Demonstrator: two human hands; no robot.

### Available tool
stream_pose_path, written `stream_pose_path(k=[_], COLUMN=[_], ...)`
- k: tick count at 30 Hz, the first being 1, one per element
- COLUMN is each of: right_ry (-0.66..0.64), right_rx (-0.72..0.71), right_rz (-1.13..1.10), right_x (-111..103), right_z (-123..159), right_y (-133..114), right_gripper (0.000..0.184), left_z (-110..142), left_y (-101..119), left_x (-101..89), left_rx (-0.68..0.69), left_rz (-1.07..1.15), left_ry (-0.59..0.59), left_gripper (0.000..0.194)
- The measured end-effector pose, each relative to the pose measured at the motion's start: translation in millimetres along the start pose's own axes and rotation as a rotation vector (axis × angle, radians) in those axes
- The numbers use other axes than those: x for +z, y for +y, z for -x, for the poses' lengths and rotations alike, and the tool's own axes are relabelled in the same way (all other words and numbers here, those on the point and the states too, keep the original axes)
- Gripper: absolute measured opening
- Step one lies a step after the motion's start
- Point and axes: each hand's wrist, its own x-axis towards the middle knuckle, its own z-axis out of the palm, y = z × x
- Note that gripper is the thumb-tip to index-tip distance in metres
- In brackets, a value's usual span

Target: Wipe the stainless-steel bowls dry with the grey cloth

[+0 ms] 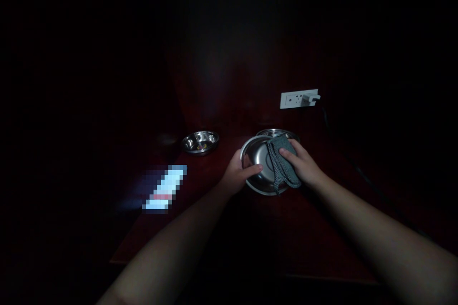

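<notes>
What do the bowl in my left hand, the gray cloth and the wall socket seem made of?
Held bowl: probably polished stainless steel, given its silvery sheen. Gray cloth: matte textile, judging by its soft folds; fiber unclear. Wall socket: likely white plastic, with smooth, pale surface.

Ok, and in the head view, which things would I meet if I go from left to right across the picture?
Bright pixelated patch → shallow metal dish → left hand → held steel bowl → grey cloth → right hand.
</notes>
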Motion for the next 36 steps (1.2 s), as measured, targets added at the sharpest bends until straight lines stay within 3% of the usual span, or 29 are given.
stream_pose_path(k=[28, 34, 36], right_ry=[0.05, 0.214, 0.279], right_rx=[0.021, 0.016, -0.008], right_rz=[0.061, 0.125, 0.165], right_x=[2, 4, 4], right_z=[-1, -2, -3], right_y=[8, 9, 8], right_gripper=[0.041, 0.048, 0.051], left_z=[3, -5, -5], left_y=[4, -13, -15], left_x=[2.4, -0.5, 1.6], left_rx=[0.015, -0.015, -0.036], left_rz=[0.018, -0.014, 0.057], left_ry=[0.076, 0.264, 0.27], left_gripper=[0.059, 0.047, 0.045])
